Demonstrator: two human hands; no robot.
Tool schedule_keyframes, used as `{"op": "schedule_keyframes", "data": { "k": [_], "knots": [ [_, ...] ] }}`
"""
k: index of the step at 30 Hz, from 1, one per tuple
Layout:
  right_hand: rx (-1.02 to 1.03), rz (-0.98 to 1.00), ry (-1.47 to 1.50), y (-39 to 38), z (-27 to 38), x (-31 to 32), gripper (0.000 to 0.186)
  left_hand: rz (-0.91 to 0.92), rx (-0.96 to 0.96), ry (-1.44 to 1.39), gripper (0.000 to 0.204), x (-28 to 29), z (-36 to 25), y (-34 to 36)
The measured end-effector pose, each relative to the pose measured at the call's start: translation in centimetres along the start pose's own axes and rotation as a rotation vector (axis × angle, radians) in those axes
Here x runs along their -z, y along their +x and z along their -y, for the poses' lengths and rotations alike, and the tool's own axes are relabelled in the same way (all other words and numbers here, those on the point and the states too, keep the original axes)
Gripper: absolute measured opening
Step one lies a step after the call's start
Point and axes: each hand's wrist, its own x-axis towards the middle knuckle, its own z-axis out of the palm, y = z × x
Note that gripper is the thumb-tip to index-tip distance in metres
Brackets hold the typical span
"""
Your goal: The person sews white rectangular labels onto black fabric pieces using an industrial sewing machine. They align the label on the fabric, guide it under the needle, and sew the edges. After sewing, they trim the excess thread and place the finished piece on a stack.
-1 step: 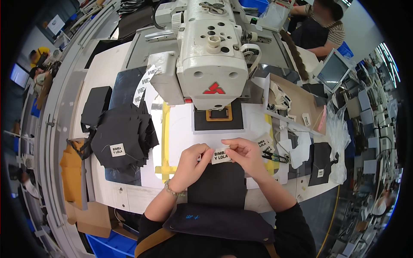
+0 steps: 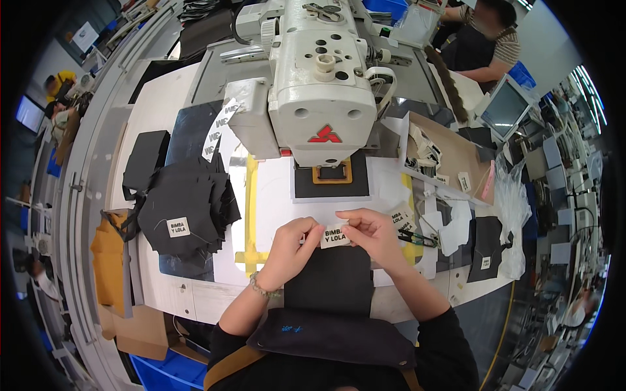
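Note:
My left hand [image 2: 290, 253] and my right hand [image 2: 375, 240] pinch a small white fabric label [image 2: 335, 238] with black print by its opposite edges. Below it, a black fabric piece [image 2: 328, 281] lies flat at the table's near edge. Just ahead stands a white sewing machine [image 2: 319, 104]; under its head, a yellow-brown clamp frame [image 2: 349, 174] rests over black material. Close to my right hand are loose white labels [image 2: 400, 215] and thread snips [image 2: 420, 239] with dark handles.
At left is a pile of black fabric pieces [image 2: 189, 195], one with a label on top. An open cardboard box [image 2: 481, 163] holding labels sits at right, near a labelled black piece [image 2: 486, 241] and clear plastic [image 2: 513, 221]. A co-worker [image 2: 482, 52] sits at the far right.

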Motion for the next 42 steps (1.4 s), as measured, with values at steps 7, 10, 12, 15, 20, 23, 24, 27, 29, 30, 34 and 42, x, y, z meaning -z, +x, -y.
{"op": "schedule_keyframes", "data": {
  "k": [7,10,12,15,20,23,24,27,29,30,34,42],
  "knots": [
    [-0.055,0.007,0.001,0.3,0.6,0.1,0.025,0.048,0.136,-0.321,0.03,0.1,1.2,-0.1],
    [-0.033,-0.003,-0.014,0.4,0.4,0.3,0.023,0.145,0.142,-0.204,0.032,0.3,0.9,-0.1],
    [-0.025,-0.013,-0.009,0.5,0.3,0.2,0.021,0.17,0.145,-0.135,0.033,0.3,0.9,-0.1],
    [-0.01,-0.011,-0.027,0.8,0.3,0.1,0.016,0.131,0.148,-0.167,0.034,0.1,1.2,0.1],
    [0.013,0.016,-0.223,4.1,0.2,1.7,0.013,0.078,0.163,0.038,0.03,0.8,1.4,1.2],
    [0.008,-0.017,-0.296,7.6,-0.6,3.8,0.014,0.057,-0.164,0.443,0.024,1.5,1.4,2.1],
    [0.005,-0.033,-0.331,8.6,-0.6,4.1,0.014,0.066,-0.168,0.501,0.022,1.7,1.3,2.3],
    [-0.013,-0.031,-0.472,10.3,-0.1,4.3,0.015,0.065,-0.22,0.652,0.02,2.0,1.2,2.9],
    [-0.006,-0.035,-0.516,11.2,0.5,4.0,0.016,0.025,-0.306,0.726,0.026,2.1,1.9,3.1],
    [-0.005,-0.037,-0.539,11.5,0.6,3.8,0.016,0.025,-0.331,0.752,0.029,2.1,2.2,3.3],
    [0.016,-0.043,-0.613,12.3,-0.1,3.8,0.017,0.053,-0.38,0.848,0.041,2.1,3.3,4.6],
    [0.046,-0.071,-0.625,12.9,-1.1,4.3,0.019,0.126,-0.451,0.931,0.051,2.5,3.1,5.8]
  ]
}}
